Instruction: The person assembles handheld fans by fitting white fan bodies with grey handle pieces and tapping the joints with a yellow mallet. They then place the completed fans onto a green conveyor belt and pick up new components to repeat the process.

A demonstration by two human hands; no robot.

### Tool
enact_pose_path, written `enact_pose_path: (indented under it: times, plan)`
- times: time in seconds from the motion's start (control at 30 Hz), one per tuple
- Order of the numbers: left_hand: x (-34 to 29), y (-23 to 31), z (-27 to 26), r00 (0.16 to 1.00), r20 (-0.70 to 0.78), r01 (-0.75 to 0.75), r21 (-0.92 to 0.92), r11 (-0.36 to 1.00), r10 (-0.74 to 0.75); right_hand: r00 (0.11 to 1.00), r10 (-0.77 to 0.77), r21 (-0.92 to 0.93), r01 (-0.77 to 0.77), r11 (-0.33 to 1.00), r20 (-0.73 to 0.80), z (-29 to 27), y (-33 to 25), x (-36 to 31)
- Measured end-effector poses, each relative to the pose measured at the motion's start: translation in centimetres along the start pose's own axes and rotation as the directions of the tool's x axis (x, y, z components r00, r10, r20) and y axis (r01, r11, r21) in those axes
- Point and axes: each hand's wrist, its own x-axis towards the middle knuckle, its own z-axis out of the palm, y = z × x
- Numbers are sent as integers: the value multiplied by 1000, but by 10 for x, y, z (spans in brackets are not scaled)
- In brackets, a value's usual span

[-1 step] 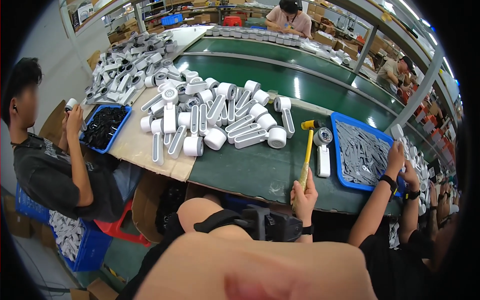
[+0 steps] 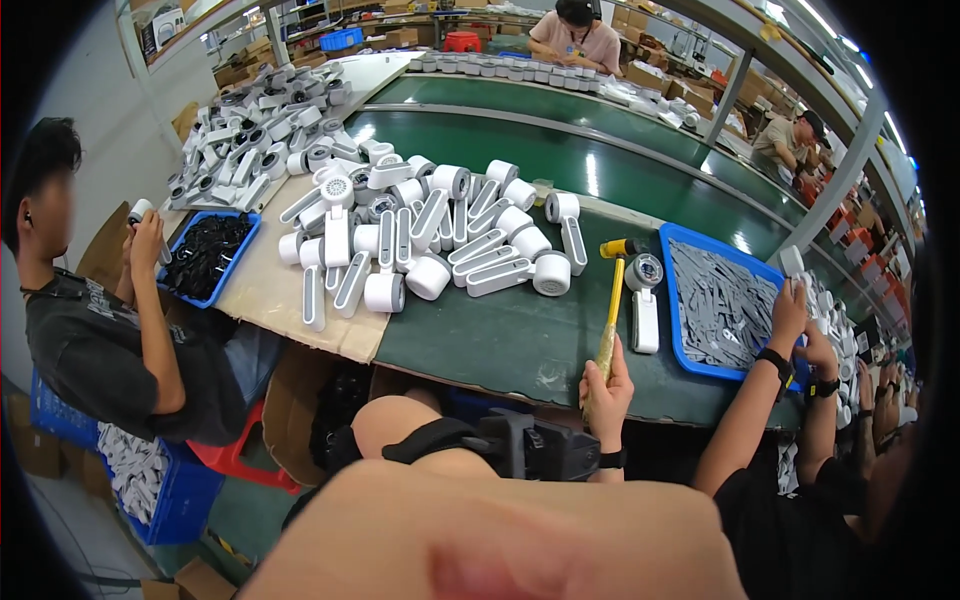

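Note:
My right hand (image 2: 607,388), with a black band on its wrist, is closed around the lower handle of a yellow hammer (image 2: 615,300). The hammer stands nearly upright at the table's front edge, its black-and-yellow head raised. Just right of it lies a white handheld fan body (image 2: 645,322) with a round grey head. A large blurred stretch of bare skin (image 2: 490,530) fills the lower edge, close to the camera; which part of the body it is, I cannot tell. No fingers of my left hand show.
White-and-grey fan bodies (image 2: 429,278) are heaped on the green table (image 2: 470,345). A blue tray (image 2: 672,330) of flat grey strips stands at right, before a co-worker's hands (image 2: 795,325). Another person (image 2: 110,320) sits left, by a blue tray (image 2: 230,285) of black parts.
The blurred skin at the lower edge has shifted slightly left. The whole view has moved a little; my right hand still grips the hammer.

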Motion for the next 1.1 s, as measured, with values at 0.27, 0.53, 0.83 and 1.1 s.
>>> enact_pose_path:
  times: [0.27, 0.53, 0.83, 1.1]
  plan:
    - [2, 28, -19, 1000, 11, 14, 18, 1000, -14, 1000, -23, 30, 23, 999, 19, 3, 2, 3]
    - [-80, 19, -96, 507, -858, 795, 502, 340, 82, 998, 42, 258, -29, 966, -46, -11, -8, -23]
    - [-157, -57, -243, 499, -863, 683, 333, -650, 81, 960, 18, 261, 57, 964, -278, -61, -21, -96]
    - [-169, -103, -291, 454, -881, 512, 132, -849, 137, 925, 56, 236, 37, 971, -376, -82, -31, -134]
